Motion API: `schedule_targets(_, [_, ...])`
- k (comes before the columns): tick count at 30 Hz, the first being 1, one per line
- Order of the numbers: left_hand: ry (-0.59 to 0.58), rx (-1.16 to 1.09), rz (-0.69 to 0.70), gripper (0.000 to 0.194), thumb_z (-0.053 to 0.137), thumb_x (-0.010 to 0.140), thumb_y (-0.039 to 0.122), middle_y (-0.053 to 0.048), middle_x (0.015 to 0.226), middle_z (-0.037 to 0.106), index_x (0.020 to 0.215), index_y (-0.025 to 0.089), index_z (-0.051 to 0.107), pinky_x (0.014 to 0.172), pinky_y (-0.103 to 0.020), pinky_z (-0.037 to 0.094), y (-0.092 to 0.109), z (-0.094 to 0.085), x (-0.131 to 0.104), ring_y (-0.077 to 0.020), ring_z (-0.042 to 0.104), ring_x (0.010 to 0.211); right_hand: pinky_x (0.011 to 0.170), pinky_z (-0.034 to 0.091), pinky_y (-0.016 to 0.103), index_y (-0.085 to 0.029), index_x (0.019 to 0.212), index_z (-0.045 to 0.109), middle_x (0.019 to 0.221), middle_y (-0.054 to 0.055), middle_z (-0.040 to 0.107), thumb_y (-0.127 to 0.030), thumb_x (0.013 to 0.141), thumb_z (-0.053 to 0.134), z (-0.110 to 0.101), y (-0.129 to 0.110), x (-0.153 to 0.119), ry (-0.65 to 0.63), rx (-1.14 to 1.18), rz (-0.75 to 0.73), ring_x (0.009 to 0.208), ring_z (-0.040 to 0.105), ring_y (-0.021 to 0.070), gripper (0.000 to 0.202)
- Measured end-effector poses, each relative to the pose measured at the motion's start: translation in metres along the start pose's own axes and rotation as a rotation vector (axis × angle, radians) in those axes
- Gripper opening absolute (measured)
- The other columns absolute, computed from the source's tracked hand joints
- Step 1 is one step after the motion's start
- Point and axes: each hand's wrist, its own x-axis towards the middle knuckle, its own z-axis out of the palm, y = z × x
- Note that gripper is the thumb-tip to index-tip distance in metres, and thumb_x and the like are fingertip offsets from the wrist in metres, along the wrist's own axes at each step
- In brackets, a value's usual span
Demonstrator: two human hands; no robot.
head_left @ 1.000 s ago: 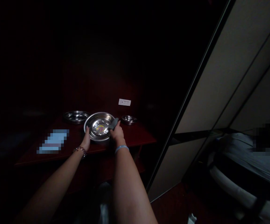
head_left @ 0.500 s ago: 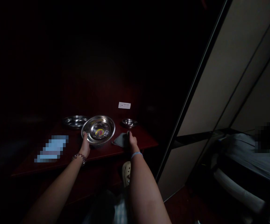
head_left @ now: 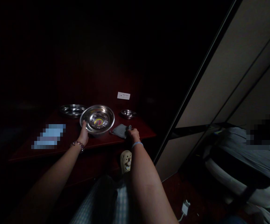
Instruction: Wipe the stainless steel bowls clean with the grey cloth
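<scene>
**One hand on the basin, one on the cloth**

Here are the left hand's fingers (head_left: 84,123) — the thumb lies over the rim, the others are hidden beneath, closed on a wide, round, shiny steel basin (head_left: 107,119) with a yellow-and-red label (head_left: 99,122) inside. The right hand (head_left: 134,135) has its fingers bunched, barely any opening, pinching the edge of a flat grey fabric cloth (head_left: 119,130) that spreads towards the basin, left of centre in the frame.

The basin tips towards the camera, just above the dark red, glossy tabletop (head_left: 144,130); whether its base touches, I can't tell. Behind it to the left sits a shallow steel dish (head_left: 72,110), and to its right, above the cloth, a small steel bowl (head_left: 128,114). A white wall socket (head_left: 123,95) shows above them.

Now the risk: one thumb pinning a smooth rim looks a thin hold — a push on the far side could twist the basin loose and clatter it onto the tabletop. A swing leftwards might knock the dish. And the cloth lies near the front edge, so a slackening pinch could let it slide off.
</scene>
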Motion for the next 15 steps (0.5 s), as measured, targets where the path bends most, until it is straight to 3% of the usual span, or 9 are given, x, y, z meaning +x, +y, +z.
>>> schedule_targets(3, [0.035, 0.019, -0.023, 0.059, 0.039, 0.117, 0.050, -0.013, 0.151, 0.076, 0.156, 0.017, 0.069, 0.132, -0.041, 0.043, 0.001, 0.001, -0.001, -0.0242, 0.062, 0.153, 0.100, 0.064, 0.040, -0.022, 0.147, 0.077, 0.140, 0.019, 0.079, -0.033, 0.108, 0.060, -0.011, -0.010, -0.008, 0.103, 0.113, 0.117, 0.126, 0.079, 0.0337, 0.044])
schedule_targets(6, [0.041, 0.013, -0.043, 0.059, 0.037, 0.118, 0.050, -0.013, 0.151, 0.076, 0.155, 0.016, 0.069, 0.132, -0.040, 0.043, 0.002, 0.002, -0.001, -0.0231, 0.061, 0.154, 0.111, 0.059, 0.039, -0.024, 0.159, 0.066, 0.154, 0.016, 0.071, -0.030, 0.114, 0.040, -0.020, -0.022, -0.012, 0.353, 0.141, -0.046, 0.137, 0.072, 0.0307, 0.052])
schedule_targets(8, [0.050, 0.014, -0.052, 0.059, 0.037, 0.118, 0.048, -0.014, 0.151, 0.076, 0.156, 0.016, 0.068, 0.132, -0.038, 0.042, 0.003, 0.003, -0.002, -0.0224, 0.061, 0.155, 0.116, 0.055, 0.036, -0.026, 0.158, 0.066, 0.159, 0.013, 0.066, -0.029, 0.115, 0.040, -0.020, -0.028, -0.013, 0.413, 0.079, -0.219, 0.142, 0.067, 0.0273, 0.051])
schedule_targets(10, [0.058, 0.019, -0.048, 0.059, 0.036, 0.118, 0.048, -0.014, 0.152, 0.075, 0.157, 0.015, 0.067, 0.132, -0.037, 0.042, 0.003, 0.002, -0.002, -0.0222, 0.060, 0.156, 0.115, 0.054, 0.035, -0.028, 0.150, 0.073, 0.157, 0.010, 0.069, -0.031, 0.114, 0.051, -0.014, -0.030, -0.016, 0.289, -0.018, -0.370, 0.141, 0.067, 0.0263, 0.043])
schedule_targets(13, [0.061, 0.024, -0.040, 0.059, 0.037, 0.118, 0.048, -0.014, 0.152, 0.075, 0.158, 0.017, 0.066, 0.134, -0.040, 0.040, 0.002, 0.002, -0.001, -0.0230, 0.058, 0.157, 0.108, 0.058, 0.034, -0.032, 0.141, 0.078, 0.139, 0.006, 0.080, -0.040, 0.107, 0.069, -0.001, -0.027, -0.019, -0.080, -0.147, -0.499, 0.131, 0.073, 0.0272, 0.036])
schedule_targets(15, [0.075, 0.027, -0.037, 0.057, 0.039, 0.118, 0.048, -0.013, 0.151, 0.076, 0.157, 0.017, 0.067, 0.135, -0.042, 0.038, 0.001, 0.001, -0.001, -0.0235, 0.058, 0.157, 0.107, 0.058, 0.032, -0.034, 0.147, 0.074, 0.140, 0.003, 0.080, -0.044, 0.107, 0.070, 0.005, -0.026, -0.019, -0.149, -0.132, -0.529, 0.130, 0.074, 0.0253, 0.042])
